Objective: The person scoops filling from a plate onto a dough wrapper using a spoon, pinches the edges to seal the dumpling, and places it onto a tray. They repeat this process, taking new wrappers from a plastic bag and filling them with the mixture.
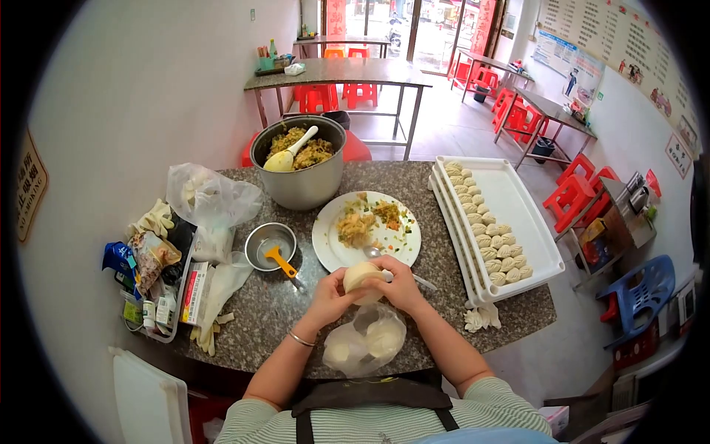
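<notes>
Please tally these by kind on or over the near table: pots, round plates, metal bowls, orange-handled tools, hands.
Pot: 1
Round plate: 1
Metal bowl: 1
Orange-handled tool: 1
Hands: 2, the left hand and the right hand
Total: 6

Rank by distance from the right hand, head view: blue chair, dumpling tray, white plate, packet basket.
From the right hand:
1. White plate: just ahead
2. Dumpling tray: right
3. Packet basket: left, across the table
4. Blue chair: far right, off the table
</notes>
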Tool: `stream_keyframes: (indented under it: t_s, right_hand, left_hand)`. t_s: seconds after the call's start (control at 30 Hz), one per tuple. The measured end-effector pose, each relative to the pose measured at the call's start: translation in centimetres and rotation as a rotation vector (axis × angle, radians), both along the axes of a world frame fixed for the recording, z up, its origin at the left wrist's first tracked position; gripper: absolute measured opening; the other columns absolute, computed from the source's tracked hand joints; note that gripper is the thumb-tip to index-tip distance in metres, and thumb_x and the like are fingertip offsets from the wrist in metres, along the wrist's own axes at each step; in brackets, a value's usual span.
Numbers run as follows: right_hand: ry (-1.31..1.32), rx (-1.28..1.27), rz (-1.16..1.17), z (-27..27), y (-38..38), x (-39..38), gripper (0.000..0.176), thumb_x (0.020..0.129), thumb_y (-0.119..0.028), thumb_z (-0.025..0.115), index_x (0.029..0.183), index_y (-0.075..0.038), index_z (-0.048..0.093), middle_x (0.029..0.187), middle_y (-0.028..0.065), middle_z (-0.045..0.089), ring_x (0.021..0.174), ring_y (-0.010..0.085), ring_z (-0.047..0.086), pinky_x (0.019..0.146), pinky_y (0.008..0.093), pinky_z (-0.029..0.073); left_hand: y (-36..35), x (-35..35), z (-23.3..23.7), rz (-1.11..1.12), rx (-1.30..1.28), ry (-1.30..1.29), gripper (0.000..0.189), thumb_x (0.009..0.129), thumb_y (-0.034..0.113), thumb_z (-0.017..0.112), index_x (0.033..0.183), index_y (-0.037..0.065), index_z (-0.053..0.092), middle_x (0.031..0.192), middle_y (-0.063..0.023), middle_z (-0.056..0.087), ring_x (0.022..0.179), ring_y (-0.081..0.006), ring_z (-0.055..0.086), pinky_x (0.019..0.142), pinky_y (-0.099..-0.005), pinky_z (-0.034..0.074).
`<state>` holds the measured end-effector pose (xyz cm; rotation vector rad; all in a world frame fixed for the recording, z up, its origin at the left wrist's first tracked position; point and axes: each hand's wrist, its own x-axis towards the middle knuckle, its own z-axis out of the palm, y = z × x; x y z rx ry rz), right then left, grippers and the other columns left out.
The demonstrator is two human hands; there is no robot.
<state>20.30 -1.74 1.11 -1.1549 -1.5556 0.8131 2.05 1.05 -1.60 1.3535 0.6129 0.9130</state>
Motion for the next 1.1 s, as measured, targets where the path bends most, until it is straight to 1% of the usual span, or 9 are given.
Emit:
stream_keyframes:
  t_s: [0.23,0.3,0.4,0.53,0.6,0.67,0.83,1.03,1.1]
  right_hand:
    - [0.123,-0.029,-0.08,-0.7,0.1,-0.5,0.036,0.077,-0.02,0.075,0.104,0.001,0.063,0.096,0.0103,0.064,0.09,0.0194,0.06,0.082,0.0318,0.046]
    - [0.098,-0.031,-0.04,-0.3,0.0,-0.4,0.036,0.077,-0.019,0.074,0.104,0.001,0.062,0.097,0.0103,0.064,0.09,0.0193,0.06,0.082,0.0316,0.047]
    - [0.06,-0.038,-0.048,-0.5,0.0,-0.3,0.036,0.078,-0.019,0.074,0.105,0.001,0.062,0.098,0.0101,0.064,0.09,0.0192,0.06,0.082,0.0312,0.046]
    - [0.182,-0.06,-0.065,-1.0,0.1,-0.6,0.035,0.078,-0.019,0.074,0.105,0.0,0.062,0.097,0.0099,0.064,0.09,0.0191,0.06,0.082,0.0312,0.046]
    - [0.168,-0.082,-0.032,-0.5,0.0,-0.3,0.035,0.078,-0.018,0.073,0.105,0.001,0.063,0.097,0.0099,0.064,0.09,0.0191,0.06,0.083,0.0314,0.046]
    - [0.068,-0.075,-0.008,-0.3,0.0,0.0,0.035,0.078,-0.019,0.073,0.105,0.001,0.063,0.096,0.0099,0.064,0.09,0.0193,0.06,0.083,0.0317,0.046]
    - [0.145,-0.04,-0.076,-1.0,0.1,-0.4,0.035,0.077,-0.019,0.074,0.104,0.0,0.063,0.096,0.0096,0.064,0.09,0.0194,0.06,0.083,0.0316,0.046]
    - [0.045,-0.064,-0.026,0.1,-0.2,-0.1,0.035,0.076,-0.018,0.075,0.103,0.0,0.063,0.094,0.0094,0.063,0.089,0.0191,0.059,0.083,0.0312,0.046]
    - [0.049,-0.04,-0.061,-0.2,-0.2,-0.4,0.035,0.076,-0.018,0.075,0.103,0.001,0.063,0.094,0.0093,0.063,0.089,0.0187,0.059,0.083,0.0311,0.046]
  left_hand:
    - [-0.8,1.0,0.4,0.057,-0.166,-0.211,0.034,0.085,0.007,0.069,0.115,-0.001,0.054,0.103,-0.0049,0.063,0.092,-0.0104,0.062,0.08,-0.0253,0.052]
    - [-0.4,0.3,0.5,0.012,-0.024,-0.035,0.034,0.086,0.007,0.069,0.115,-0.001,0.054,0.106,-0.0056,0.062,0.094,-0.0101,0.061,0.081,-0.0252,0.051]
    - [-0.8,0.7,0.4,0.027,-0.075,-0.072,0.035,0.086,0.008,0.068,0.116,-0.001,0.053,0.106,-0.0058,0.062,0.095,-0.0102,0.06,0.081,-0.0254,0.051]
    - [-1.2,1.0,0.8,0.051,-0.119,-0.149,0.035,0.086,0.008,0.068,0.117,-0.001,0.054,0.107,-0.0061,0.062,0.096,-0.0103,0.06,0.082,-0.0256,0.051]
    - [-0.5,0.3,0.5,-0.002,0.014,-0.005,0.036,0.086,0.008,0.068,0.117,-0.001,0.053,0.107,-0.006,0.061,0.095,-0.0102,0.059,0.081,-0.0254,0.05]
    - [-0.3,0.5,-0.3,-0.011,-0.011,-0.021,0.037,0.086,0.008,0.069,0.118,-0.001,0.053,0.108,-0.006,0.061,0.095,-0.01,0.059,0.081,-0.0249,0.05]
    - [-1.1,1.2,0.2,0.053,-0.097,-0.116,0.04,0.085,0.011,0.07,0.119,0.0,0.052,0.107,-0.0052,0.061,0.093,-0.0095,0.059,0.079,-0.024,0.05]
    - [-0.6,0.7,0.0,-0.012,0.024,0.003,0.041,0.085,0.016,0.07,0.119,0.0,0.053,0.105,-0.0044,0.061,0.09,-0.0089,0.058,0.076,-0.0242,0.05]
    - [-0.9,1.2,-0.2,0.087,0.032,-0.01,0.042,0.084,0.016,0.071,0.119,0.0,0.053,0.105,-0.0049,0.062,0.091,-0.009,0.058,0.076,-0.0244,0.05]
